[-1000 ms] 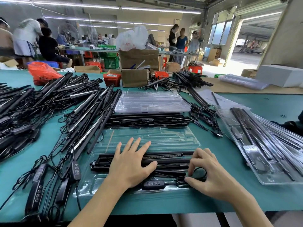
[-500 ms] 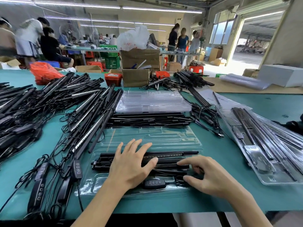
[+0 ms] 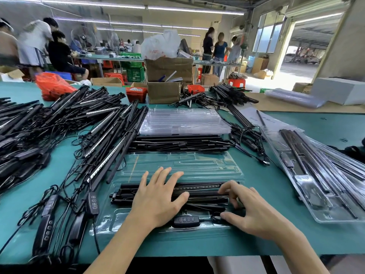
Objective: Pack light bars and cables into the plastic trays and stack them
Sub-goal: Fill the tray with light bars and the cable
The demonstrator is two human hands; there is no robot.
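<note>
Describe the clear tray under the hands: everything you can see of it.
The clear tray is thin, glossy moulded plastic with long grooves, lying flat on the green table near its front edge. Its far half is empty. Its near half holds black light bars, a cable and a button controller. The left hand rests flat on the bars; the right hand fingers the bars' right end.

green table (image 3: pixel 296 224) under trays (image 3: pixel 183 120), bars (image 3: pixel 110 135)

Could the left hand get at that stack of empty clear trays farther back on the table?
Probably yes. The left hand lies flat on the light bars, holding nothing, and the stack of clear trays sits uncovered straight ahead, behind a row of bars.
</note>
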